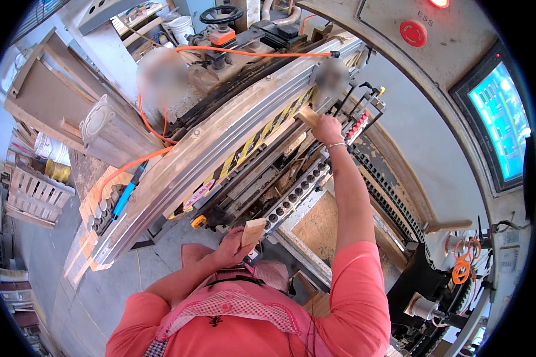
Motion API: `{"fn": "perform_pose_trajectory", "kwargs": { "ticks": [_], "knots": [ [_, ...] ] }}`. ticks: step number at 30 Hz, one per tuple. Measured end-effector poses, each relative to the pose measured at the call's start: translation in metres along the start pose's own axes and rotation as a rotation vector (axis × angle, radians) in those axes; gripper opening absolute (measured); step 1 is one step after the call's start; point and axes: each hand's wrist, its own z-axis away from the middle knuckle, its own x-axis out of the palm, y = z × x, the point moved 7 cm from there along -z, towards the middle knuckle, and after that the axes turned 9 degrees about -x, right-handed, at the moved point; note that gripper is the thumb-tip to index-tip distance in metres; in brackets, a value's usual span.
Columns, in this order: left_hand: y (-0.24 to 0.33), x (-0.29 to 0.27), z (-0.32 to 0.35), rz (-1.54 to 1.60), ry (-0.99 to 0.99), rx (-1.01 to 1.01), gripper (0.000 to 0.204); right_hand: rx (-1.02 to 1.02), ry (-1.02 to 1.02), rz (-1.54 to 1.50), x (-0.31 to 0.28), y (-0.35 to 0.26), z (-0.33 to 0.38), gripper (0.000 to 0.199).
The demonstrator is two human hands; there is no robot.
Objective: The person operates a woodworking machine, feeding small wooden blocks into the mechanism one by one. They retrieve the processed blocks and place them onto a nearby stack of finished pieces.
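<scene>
Close to my body, my left hand is closed around a short, pale wooden block, which points up and away from me. My right arm reaches far forward over the machine. At its end, my right hand grips another light wooden piece, beside the yellow-and-black striped strip on the machine's long rail. Just right of that hand is a row of red knobs. Between my two hands runs a metal bar with several round black holes or cups.
The metal-edged beam crosses diagonally, with an orange hose above it. A blue air gun lies at its near left end. At right stand a control panel with a lit screen and a red emergency button.
</scene>
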Motion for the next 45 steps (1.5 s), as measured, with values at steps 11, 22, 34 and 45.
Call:
{"fn": "perform_pose_trajectory", "kwargs": {
  "ticks": [11,22,34,45],
  "knots": [
    [-0.003,-0.002,0.001,0.022,-0.001,-0.047,0.027,-0.022,-0.021,0.001,-0.005,-0.006,0.003,0.024],
    [-0.003,-0.003,0.0,0.041,0.03,-0.043,0.025,0.029,-0.078,-0.073,-0.003,-0.015,0.013,0.026],
    [0.004,-0.006,-0.003,0.039,0.002,-0.036,0.023,0.107,-0.144,-0.059,0.001,-0.011,0.006,0.036],
    [0.004,-0.006,-0.007,0.083,-0.04,-0.069,0.023,0.065,-0.079,-0.062,0.0,-0.013,0.003,0.026]
  ]
}}
